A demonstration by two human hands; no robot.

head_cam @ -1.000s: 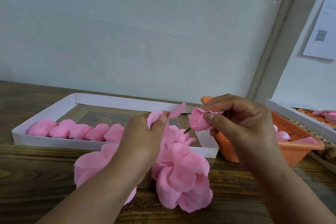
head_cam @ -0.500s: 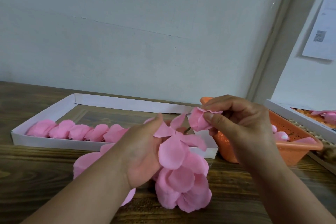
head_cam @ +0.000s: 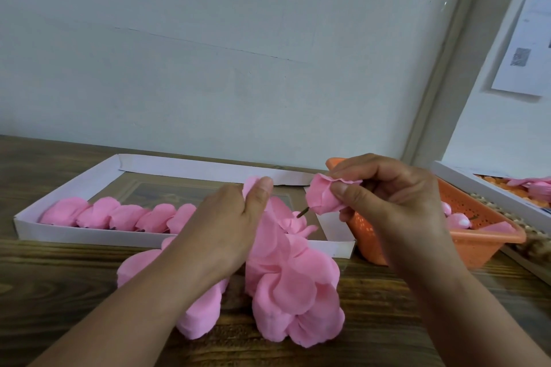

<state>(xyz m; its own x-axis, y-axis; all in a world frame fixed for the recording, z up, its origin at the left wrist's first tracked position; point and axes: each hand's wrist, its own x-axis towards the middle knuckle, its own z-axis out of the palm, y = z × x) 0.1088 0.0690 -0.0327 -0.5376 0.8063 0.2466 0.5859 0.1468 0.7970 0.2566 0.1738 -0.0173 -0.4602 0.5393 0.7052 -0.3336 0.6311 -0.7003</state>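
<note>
My right hand (head_cam: 387, 194) pinches a small pink fabric rosebud (head_cam: 323, 198) with a short dark stem poking out to its lower left. My left hand (head_cam: 229, 223) reaches into a heap of loose pink petals (head_cam: 286, 286) on the wooden table (head_cam: 59, 292), and its thumb and fingers pinch one petal (head_cam: 250, 185) at the top of the heap. The fingers under that petal are hidden. The two hands are a short way apart, the bud to the right of the pinched petal.
A shallow white cardboard tray (head_cam: 89, 235) behind the heap holds a row of finished pink buds (head_cam: 119, 216). An orange perforated basket (head_cam: 477, 238) with more pink pieces stands at the right, beside another white tray (head_cam: 489, 188). A wall rises behind.
My left hand opened flat over the petals half a second ago; now it has closed on one petal and lifted it slightly. My right hand has kept the bud almost still.
</note>
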